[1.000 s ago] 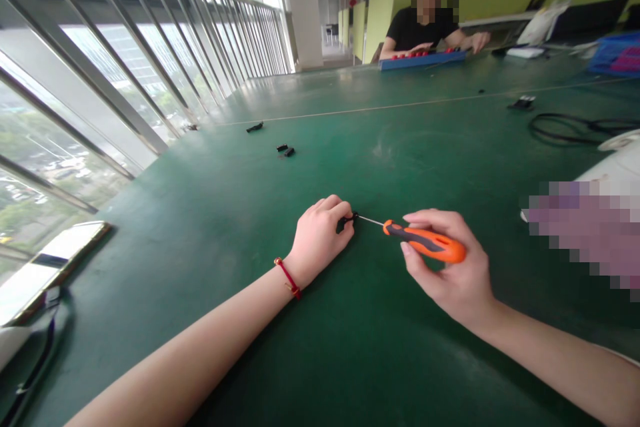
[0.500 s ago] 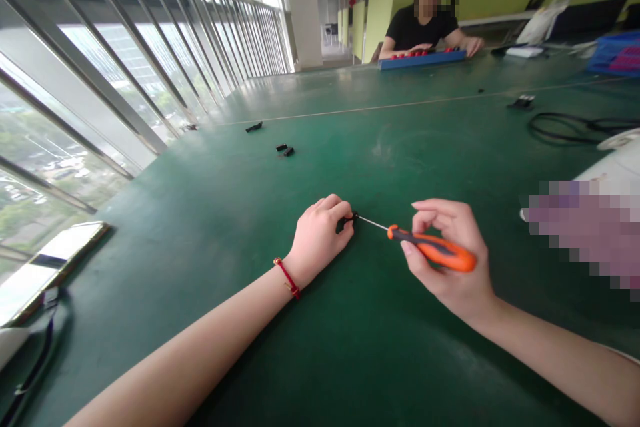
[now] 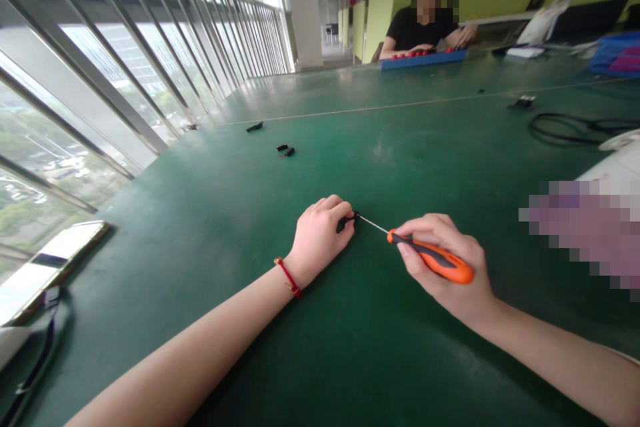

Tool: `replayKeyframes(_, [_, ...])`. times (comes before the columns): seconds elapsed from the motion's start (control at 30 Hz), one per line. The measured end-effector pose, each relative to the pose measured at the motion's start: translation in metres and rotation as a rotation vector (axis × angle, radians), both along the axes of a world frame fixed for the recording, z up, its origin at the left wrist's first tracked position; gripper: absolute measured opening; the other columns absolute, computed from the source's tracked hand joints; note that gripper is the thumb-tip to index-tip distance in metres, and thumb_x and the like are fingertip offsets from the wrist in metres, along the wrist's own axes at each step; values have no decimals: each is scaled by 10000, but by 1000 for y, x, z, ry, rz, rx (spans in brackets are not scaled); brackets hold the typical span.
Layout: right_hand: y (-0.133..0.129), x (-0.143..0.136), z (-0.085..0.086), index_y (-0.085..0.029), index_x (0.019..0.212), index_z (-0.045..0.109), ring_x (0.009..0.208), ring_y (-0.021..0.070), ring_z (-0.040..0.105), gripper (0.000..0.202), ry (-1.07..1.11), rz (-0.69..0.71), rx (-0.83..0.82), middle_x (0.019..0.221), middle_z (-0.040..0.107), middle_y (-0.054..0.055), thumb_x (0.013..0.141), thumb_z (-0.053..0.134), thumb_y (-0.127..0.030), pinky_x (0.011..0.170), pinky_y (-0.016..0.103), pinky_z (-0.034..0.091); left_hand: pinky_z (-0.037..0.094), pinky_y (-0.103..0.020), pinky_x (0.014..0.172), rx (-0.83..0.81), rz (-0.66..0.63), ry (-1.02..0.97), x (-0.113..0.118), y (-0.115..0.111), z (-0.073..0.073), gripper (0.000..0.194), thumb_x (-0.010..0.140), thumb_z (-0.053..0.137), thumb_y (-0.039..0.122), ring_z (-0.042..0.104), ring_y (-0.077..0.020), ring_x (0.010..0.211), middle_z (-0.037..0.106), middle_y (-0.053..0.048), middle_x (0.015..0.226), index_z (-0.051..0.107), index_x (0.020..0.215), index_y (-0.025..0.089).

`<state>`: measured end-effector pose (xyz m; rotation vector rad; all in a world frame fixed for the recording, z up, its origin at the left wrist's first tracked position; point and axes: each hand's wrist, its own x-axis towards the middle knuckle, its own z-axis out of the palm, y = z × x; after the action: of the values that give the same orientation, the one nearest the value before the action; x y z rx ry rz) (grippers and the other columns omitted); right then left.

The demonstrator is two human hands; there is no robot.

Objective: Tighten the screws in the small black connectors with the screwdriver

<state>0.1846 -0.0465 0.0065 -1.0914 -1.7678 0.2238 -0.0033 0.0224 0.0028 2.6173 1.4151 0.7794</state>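
Observation:
My left hand (image 3: 323, 237) rests on the green table (image 3: 400, 360), its fingers closed on a small black part (image 3: 345, 221). Most of that part is hidden by my fingers, so its kind does not show. An orange and dark grey screwdriver (image 3: 440, 259) is gripped in my right hand (image 3: 463, 277), thumb and fingers around the front of the handle. Its thin metal shaft slants up to the left, and the tip meets the black part at my left fingertips.
Small black pieces (image 3: 286, 151) and another black piece (image 3: 255, 127) lie farther back. A phone (image 3: 55, 260) with a cable (image 3: 43, 353) is at left. Black cable (image 3: 565, 128) coils at right. Across the table a person (image 3: 420, 30) sits behind a blue tray (image 3: 425, 60).
My right fingers have closed in around the front of the screwdriver handle, whose rear end has dipped slightly. My left hand stays put. The person opposite has raised one hand a little.

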Motion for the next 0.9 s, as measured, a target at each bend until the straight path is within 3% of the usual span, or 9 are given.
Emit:
replayKeyframes(0.1, [0,-1,-1,-222,978,564,778,164,600,261,62,-47,92,912,613,40,736,626,-147,690,296,512,456,-260,698,12,0,-6,0,0,0,74,800,523,179,578,-149,792,623,-5,871,593,784,196])
replayKeyframes(0.2, [1,0,-2,-209,1092,513,731,161,576,377,164,-42,89,824,564,25,735,618,-151,668,304,513,457,-262,706,18,-3,-8,0,0,-1,71,801,524,180,578,-148,790,623,-1,870,591,786,197])
replayKeyframes(0.3, [1,2,-1,-217,992,545,644,153,563,224,89,29,-20,663,550,-12,777,577,-164,598,290,492,458,-256,700,11,-11,-15,0,0,-1,74,802,522,180,581,-144,783,624,-1,875,593,787,196])
replayKeyframes(0.37, [0,2,-1,-225,886,571,692,157,590,124,16,45,-20,700,603,0,784,574,-154,611,279,491,459,-250,694,7,-17,-27,0,0,-1,78,804,519,178,583,-140,780,622,-2,872,593,783,195])
replayKeyframes(0.5, [1,-1,-3,-228,989,561,796,159,599,271,101,-12,108,922,605,39,743,619,-129,687,285,513,462,-248,699,11,-24,-39,0,-1,-1,78,800,518,168,583,-138,781,617,0,861,589,782,193])
replayKeyframes(0.6, [3,-1,-3,-214,1111,503,775,162,582,419,205,-16,113,895,552,37,721,634,-139,685,304,520,461,-252,697,12,-21,-33,0,-1,-1,74,798,520,167,582,-141,779,618,0,865,588,784,192])
replayKeyframes(0.73, [0,0,0,-223,947,561,638,144,564,194,43,28,-12,679,548,-16,765,603,-171,611,293,492,457,-251,688,13,-22,-29,0,-1,-1,75,800,518,168,580,-138,768,617,0,866,587,782,191])
replayKeyframes(0.8, [-1,0,-1,-225,878,577,698,149,588,122,-6,18,3,753,603,4,775,595,-162,628,283,492,457,-249,692,14,-23,-31,1,-1,-1,77,800,516,166,580,-137,768,615,-1,866,585,779,191])
replayKeyframes(0.9, [1,0,-3,-223,1014,555,806,167,592,301,90,-56,93,914,592,38,735,630,-141,705,302,506,461,-250,698,11,-24,-29,1,-1,-1,75,797,517,166,582,-139,773,615,-4,868,586,782,193])
